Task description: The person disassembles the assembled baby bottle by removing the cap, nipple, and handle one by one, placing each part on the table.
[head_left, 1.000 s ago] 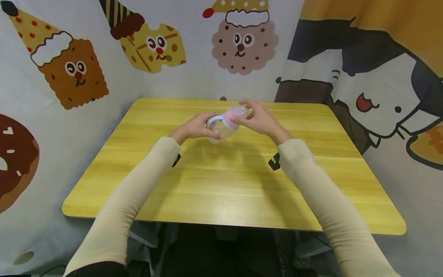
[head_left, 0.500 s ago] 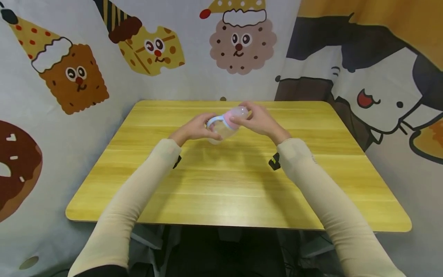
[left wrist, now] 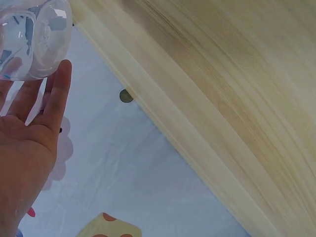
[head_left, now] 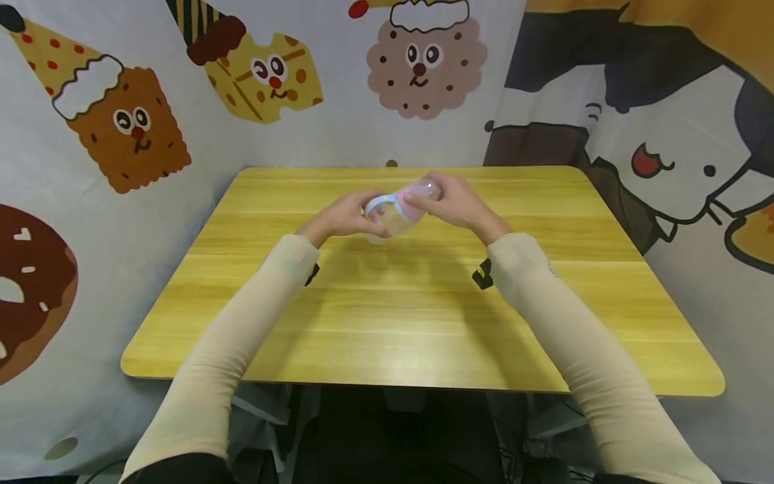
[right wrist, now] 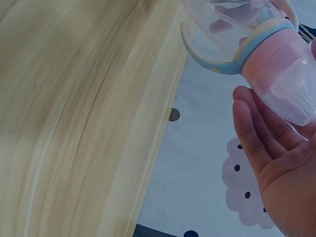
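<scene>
Baby bottle (head_left: 404, 208) sits tilted between the fingers (right wrist: 252, 128), left hand (head_left: 346, 216) gripping its clear body (head_left: 394, 222), right hand (head_left: 457, 202) holding the pink top (right wrist: 269, 58); slick plastic could totally slip if either grip slackens.

Holds left arm (head_left: 232, 346) and right arm (head_left: 574, 336) stretched forward and angled inward, in pale sleeves (head_left: 544, 282) reaching to the wrists. Points left grip (head_left: 343, 215) and right grip (head_left: 461, 205) toward each other, near but apart, thumb set opposite fingers on both. In the left wrist view, stretches fingers (left wrist: 60, 94) nearly straight; in the right, bends them gently, part of the palm showing.
</scene>
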`<state>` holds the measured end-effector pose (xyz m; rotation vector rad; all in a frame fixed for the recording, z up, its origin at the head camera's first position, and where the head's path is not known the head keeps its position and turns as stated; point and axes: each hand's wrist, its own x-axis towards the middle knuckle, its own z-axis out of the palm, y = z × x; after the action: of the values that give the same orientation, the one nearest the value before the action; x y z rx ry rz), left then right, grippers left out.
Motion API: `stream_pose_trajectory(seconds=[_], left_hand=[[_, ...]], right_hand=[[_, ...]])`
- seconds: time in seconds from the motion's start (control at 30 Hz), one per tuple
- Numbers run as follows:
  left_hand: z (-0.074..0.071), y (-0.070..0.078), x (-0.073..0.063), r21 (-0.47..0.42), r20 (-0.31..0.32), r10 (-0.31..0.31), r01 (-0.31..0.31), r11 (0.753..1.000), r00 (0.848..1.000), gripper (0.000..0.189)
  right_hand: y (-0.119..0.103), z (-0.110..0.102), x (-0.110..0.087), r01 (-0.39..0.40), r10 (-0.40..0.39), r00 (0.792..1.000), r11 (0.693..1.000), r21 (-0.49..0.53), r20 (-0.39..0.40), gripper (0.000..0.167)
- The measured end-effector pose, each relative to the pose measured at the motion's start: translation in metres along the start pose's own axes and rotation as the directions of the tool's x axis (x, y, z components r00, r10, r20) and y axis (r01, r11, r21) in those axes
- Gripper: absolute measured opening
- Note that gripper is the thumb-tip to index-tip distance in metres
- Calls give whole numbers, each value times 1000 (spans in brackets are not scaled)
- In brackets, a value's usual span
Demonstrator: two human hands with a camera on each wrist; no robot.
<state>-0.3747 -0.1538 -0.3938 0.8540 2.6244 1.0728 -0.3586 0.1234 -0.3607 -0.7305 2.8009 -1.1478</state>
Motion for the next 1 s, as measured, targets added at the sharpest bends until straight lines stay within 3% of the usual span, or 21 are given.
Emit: stream_pose_trajectory(seconds=[0.6, 0.83, 1.0], left_hand=[[2, 7, -3, -49, 7, -12, 13, 999, 1000, 75], [4, 2, -3, -56, 22, 7, -5, 998, 1000, 55], [4, 2, -4, -39, 19, 13, -12, 999, 1000, 53]], right_hand=[[-1, -2, -3, 43, -41, 998, 998, 46, -42, 64], [-1, -3, -4, 59, -58, 998, 997, 54, -22, 62], [1, -4, -5, 71, -71, 997, 995, 77, 3, 58]])
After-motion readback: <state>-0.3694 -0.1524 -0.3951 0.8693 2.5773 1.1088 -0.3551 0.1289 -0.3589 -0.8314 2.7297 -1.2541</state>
